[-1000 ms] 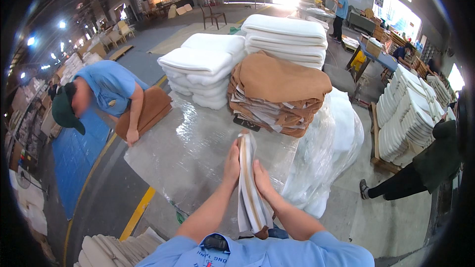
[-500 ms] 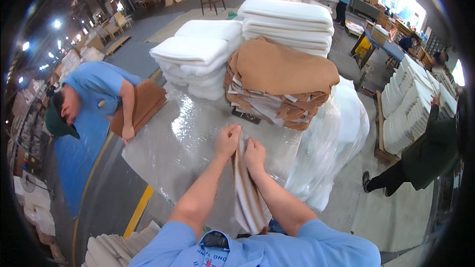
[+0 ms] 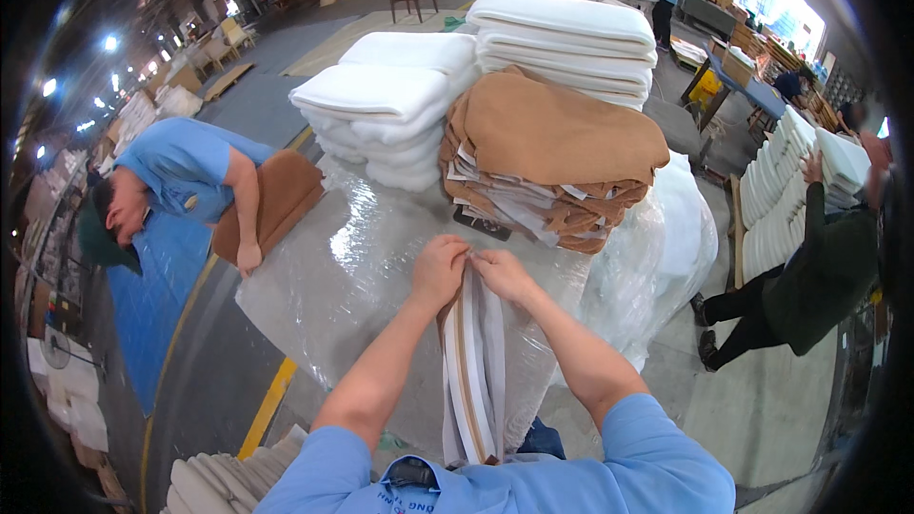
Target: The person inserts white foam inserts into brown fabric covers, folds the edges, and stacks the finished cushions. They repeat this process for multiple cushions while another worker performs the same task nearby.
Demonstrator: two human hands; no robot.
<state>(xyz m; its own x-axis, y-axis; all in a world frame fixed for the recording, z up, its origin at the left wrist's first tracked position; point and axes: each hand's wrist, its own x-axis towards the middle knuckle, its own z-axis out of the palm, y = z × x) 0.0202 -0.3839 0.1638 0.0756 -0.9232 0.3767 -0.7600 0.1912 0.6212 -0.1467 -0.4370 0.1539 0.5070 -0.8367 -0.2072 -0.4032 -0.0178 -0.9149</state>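
Both my hands are raised in front of me over a plastic-covered table (image 3: 314, 314), pinching the top end of a long folded fabric piece (image 3: 466, 371). White, grey and brown layers hang from it down toward my body. My left hand (image 3: 441, 271) has its fingers closed on the upper left edge. Close beside it, my right hand (image 3: 502, 274) pinches the upper right edge. Just beyond my hands stands a pile of brown fabric pieces (image 3: 562, 133) with whitish undersides. A small dark flat object (image 3: 481, 223) lies partly beneath that pile.
White folded padding (image 3: 381, 86) and a taller white stack (image 3: 562, 33) stand behind. Plastic-wrapped white material (image 3: 657, 247) is at the right. A co-worker in blue (image 3: 195, 171) leans over brown cushions (image 3: 271, 205) at the left; a person in dark clothes (image 3: 824, 266) handles white pads at far right.
My right hand has turned inward and its elbow has swung outward. The fabric's layers are spread wider, showing more white and grey. The person at far right has shifted an arm and stance.
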